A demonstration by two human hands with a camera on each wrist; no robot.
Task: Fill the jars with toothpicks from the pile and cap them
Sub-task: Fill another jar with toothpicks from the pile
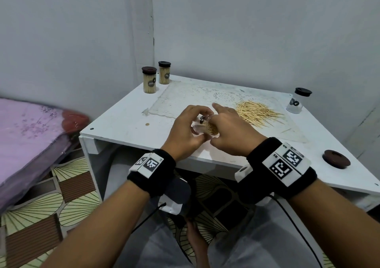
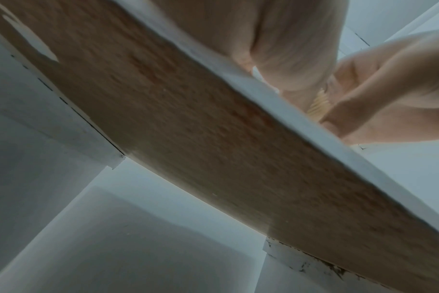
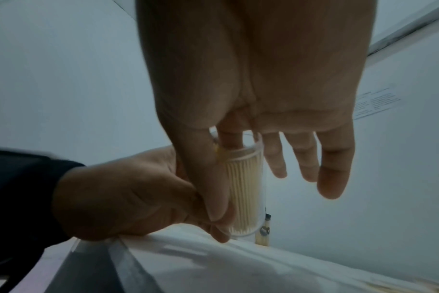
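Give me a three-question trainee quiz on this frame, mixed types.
1. True or false: the jar in hand already wears its cap.
2. How many capped jars full of toothpicks stand at the table's far left corner?
3. Multiple choice: the loose cap lies (A) on the toothpick pile, (B) near the table's right edge, (C) on the floor.

Key
1. False: its mouth is open; the left hand grips it and the right hand works toothpicks in.
2. Two.
3. B.

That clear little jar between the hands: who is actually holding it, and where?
The left hand holds the clear jar, its grip around the lower body. The right hand pushes a finger into the jar's open mouth onto the toothpicks.
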